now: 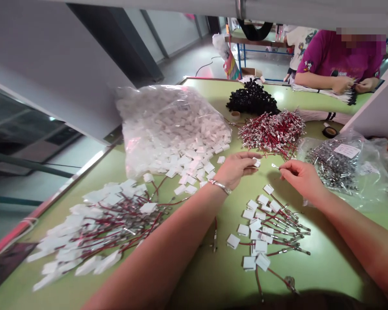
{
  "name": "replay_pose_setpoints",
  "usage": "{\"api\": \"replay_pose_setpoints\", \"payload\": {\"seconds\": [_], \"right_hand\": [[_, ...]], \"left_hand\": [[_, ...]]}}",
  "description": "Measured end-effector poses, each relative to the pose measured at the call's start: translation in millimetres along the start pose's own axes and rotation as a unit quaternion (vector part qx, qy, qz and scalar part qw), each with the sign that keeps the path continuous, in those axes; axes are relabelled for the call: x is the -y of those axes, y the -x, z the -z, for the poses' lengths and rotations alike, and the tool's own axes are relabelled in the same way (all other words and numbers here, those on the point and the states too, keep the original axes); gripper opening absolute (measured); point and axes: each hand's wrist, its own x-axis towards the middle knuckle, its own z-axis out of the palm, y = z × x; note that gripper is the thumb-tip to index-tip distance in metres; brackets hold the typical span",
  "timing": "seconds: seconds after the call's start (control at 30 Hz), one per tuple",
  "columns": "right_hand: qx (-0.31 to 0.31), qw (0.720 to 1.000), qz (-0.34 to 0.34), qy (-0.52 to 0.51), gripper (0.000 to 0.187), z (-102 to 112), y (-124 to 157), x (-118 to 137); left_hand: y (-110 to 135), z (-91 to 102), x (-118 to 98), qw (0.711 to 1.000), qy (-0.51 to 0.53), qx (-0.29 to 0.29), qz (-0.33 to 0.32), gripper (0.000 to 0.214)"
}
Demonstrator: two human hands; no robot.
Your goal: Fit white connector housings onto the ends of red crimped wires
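Observation:
My left hand [237,168] pinches a small white plastic connector housing [256,162] between thumb and fingers. Just to its right, my right hand [299,175] is closed on a wire lead with a metal terminal [274,166], whose tip points at the housing; a small gap separates the two. Most of that lead is hidden by my fingers. Below my hands lies a group of red wires with white housings [261,246] on one end and metal terminals on the other. Behind them is a heap of loose red leads with metal terminals [273,131].
A clear bag [168,125] spills white housings at left. A pile of housed leads [100,224] lies nearer. Black parts [252,98], a black tape roll [330,131] and a bag of metal parts [334,163] sit farther back. Across the table, a person [339,64] handles white wires.

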Motion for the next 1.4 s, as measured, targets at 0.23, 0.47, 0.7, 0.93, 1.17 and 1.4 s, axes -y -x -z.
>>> {"api": "replay_pose_setpoints", "payload": {"seconds": [0.23,0.47,0.7,0.93,1.17,1.4], "right_hand": [[-0.035,0.997,0.036,0.06,0.015,1,1,-7],[-0.046,0.983,0.129,0.12,0.016,-1,0,-13],[-0.03,0.992,0.112,0.056,0.016,-4,2,-12],[-0.03,0.988,0.115,0.099,0.017,-3,4,-12],[-0.012,0.961,0.12,0.249,0.019,-6,4,-5],[0.046,0.964,0.14,0.22,0.017,-8,2,-9]], "left_hand": [[4,-2.2,-2,1.0,0.006,0.011,0.018,0.017],[5,-7.0,7,0.997,0.045,0.058,-0.006,0.015],[7,-7.0,9,0.991,0.082,0.101,0.028,0.012],[3,-2.2,10,0.99,0.096,0.099,0.023,0.013],[8,-11.0,10,0.99,-0.075,0.122,-0.01,0.016],[7,-9.7,9,0.977,-0.158,0.143,-0.008,0.013]]}}
